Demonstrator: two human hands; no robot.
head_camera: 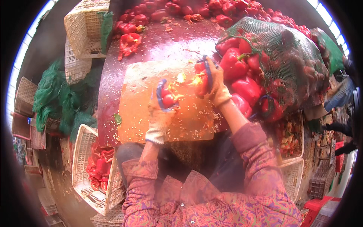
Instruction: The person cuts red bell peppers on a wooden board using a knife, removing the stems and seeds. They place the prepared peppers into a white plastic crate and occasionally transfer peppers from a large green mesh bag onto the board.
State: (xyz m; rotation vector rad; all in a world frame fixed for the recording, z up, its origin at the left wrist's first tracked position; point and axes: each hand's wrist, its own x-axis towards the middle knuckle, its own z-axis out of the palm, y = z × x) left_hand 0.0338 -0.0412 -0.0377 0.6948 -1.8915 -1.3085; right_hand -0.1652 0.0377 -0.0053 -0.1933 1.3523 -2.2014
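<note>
My left hand (161, 110), in a pale knit glove with blue-coated fingers, grips a piece of red bell pepper (168, 100). It is over the orange cutting board (141, 113), which is strewn with seeds. My right hand (217, 82), gloved alike, holds another red bell pepper piece (200, 81) with its bright inside turned to the left. A pale yellow seed core (181, 77) shows between the two hands. Close to my right hand, whole red bell peppers (234, 65) spill from the mouth of a green mesh sack (289, 54).
A dark red tabletop (109, 107) carries more peppers (173, 8) along its far edge. At lower left, a white plastic crate (80, 167) holds opened red peppers (99, 167). A crate of pepper scraps (290, 139) stands at right, near another person's sleeve (340, 93). Green netting (51, 93) hangs at left.
</note>
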